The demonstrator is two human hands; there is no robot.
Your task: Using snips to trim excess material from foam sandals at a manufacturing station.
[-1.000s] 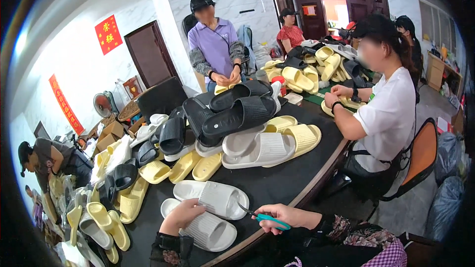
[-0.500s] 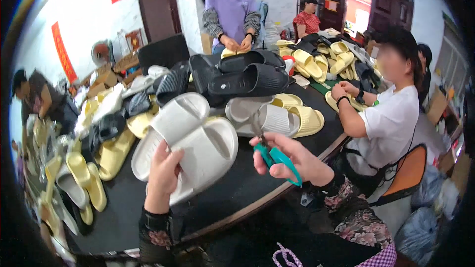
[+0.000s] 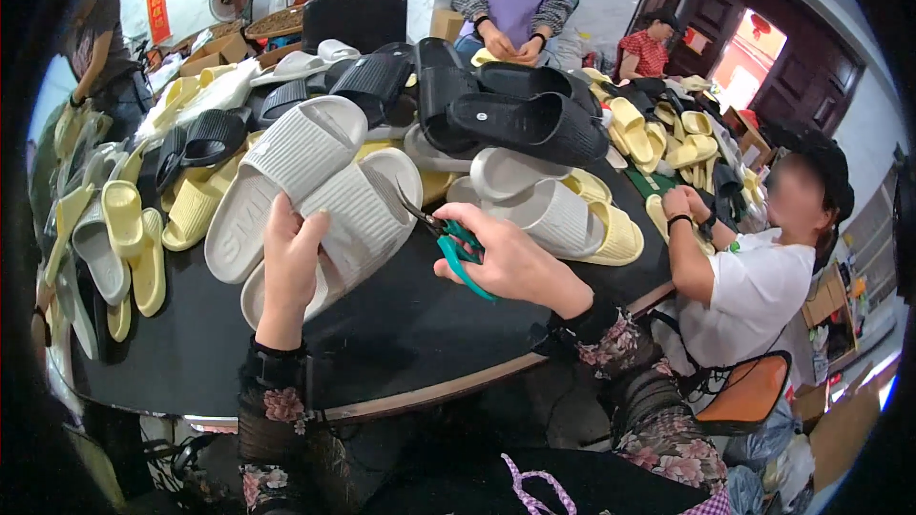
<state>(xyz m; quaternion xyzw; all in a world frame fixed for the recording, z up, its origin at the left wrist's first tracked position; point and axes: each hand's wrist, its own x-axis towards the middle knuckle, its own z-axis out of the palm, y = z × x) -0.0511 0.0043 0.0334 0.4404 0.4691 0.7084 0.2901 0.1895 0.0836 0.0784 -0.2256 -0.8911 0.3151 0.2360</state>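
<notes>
My left hand (image 3: 291,253) grips a pair of light grey slide sandals (image 3: 358,215) above the near part of the table, thumb on top and the two slides side by side. In my right hand (image 3: 520,262) is a pair of small scissors (image 3: 458,248) with teal handles, my fingers closed round them. Their dark, thin blades point left toward the strap opening of the right-hand slide; whether they touch it I cannot tell. Just beyond, grey slides (image 3: 549,215) and a yellow slide (image 3: 618,238) lie stacked, with black slides (image 3: 530,124) heaped behind.
The dark table (image 3: 420,343) has a curved pale edge toward me. Yellow slides (image 3: 148,257) and grey ones line its left side. A co-worker in white (image 3: 754,277) sits close on the right; one in purple (image 3: 520,0) stands across. Another yellow pile (image 3: 658,133) lies at the far right.
The scissors have moved left to the strap of the right-hand slide, their blades swinging from upward to leftward. The grey slides now sit further left and higher in view, which has shifted and tilted.
</notes>
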